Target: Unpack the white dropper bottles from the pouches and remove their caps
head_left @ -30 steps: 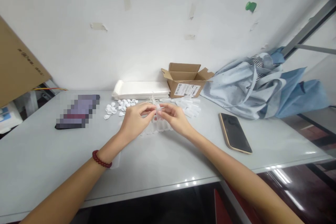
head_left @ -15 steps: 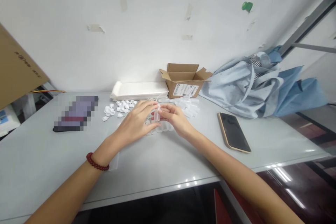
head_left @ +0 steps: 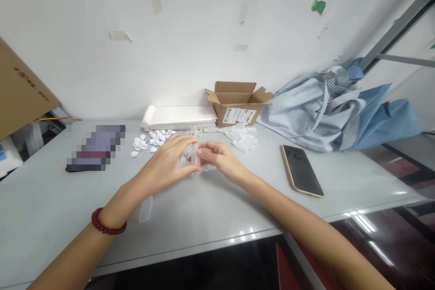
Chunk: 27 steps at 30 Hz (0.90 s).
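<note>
Both hands meet over the table around a small translucent plastic tube (head_left: 195,155), held upright. My left hand (head_left: 166,156) is curled round it from the left, thumb at its lower end and fingertips at its top. My right hand (head_left: 220,159) pinches the tube's right side with thumb and fingers. Under and behind the hands lie more clear plastic pieces (head_left: 208,168), partly covered. White caps (head_left: 159,137) are scattered just beyond my left hand. Past my right hand is a pile of translucent tubes (head_left: 242,137), with a bundle of white string (head_left: 194,132) near it.
An open cardboard box (head_left: 238,104) and a stack of white sheets or bags (head_left: 181,117) stand against the wall. A phone (head_left: 302,171) lies right, near a light-blue cloth bag (head_left: 306,113). A clear flat piece (head_left: 146,209) lies by my left wrist. A blurred-out dark object (head_left: 97,147) is left.
Both hands have shifted slightly left and down with the tube. My left wrist has moved left, uncovering the clear flat piece; more of the white string shows.
</note>
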Motion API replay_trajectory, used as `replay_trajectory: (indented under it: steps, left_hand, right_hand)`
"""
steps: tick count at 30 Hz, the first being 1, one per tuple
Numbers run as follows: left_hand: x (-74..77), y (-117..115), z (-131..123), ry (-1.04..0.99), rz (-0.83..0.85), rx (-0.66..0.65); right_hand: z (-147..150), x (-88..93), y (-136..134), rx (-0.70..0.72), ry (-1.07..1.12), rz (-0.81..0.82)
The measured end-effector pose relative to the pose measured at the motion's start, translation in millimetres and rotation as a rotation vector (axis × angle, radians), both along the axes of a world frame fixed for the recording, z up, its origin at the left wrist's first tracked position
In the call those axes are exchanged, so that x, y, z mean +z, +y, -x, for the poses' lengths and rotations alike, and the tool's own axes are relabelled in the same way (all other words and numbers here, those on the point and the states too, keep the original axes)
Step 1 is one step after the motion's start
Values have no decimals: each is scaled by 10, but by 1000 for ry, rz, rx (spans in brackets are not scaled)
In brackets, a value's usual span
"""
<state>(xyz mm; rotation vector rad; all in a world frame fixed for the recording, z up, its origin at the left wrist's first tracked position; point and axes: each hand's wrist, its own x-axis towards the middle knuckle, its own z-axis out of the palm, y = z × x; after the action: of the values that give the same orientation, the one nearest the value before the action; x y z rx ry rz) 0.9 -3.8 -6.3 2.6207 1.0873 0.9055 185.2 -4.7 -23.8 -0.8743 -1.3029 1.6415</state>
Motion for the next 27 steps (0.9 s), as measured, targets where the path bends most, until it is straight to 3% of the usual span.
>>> replay_trajectory:
  steps: [9,15,19,24,27]
  left_hand:
    - [-47,-323,180,-8,-19,19]
    - [-171,-570,417,61,49,37]
    - [-232,-727,586,140,140,98]
    - [-246,-879,685,217,220,133]
    - [-248,-924,679,179,225,165]
  right_hand:
    - [153,-58,-166,133,-43,27]
    - [231,-113,-296,329,-194,-33]
    - [277,-129,-383,417,-340,-152]
    - [333,-111,-459,402,-613,-512]
    - [353,-116,-478,412,-706,-646]
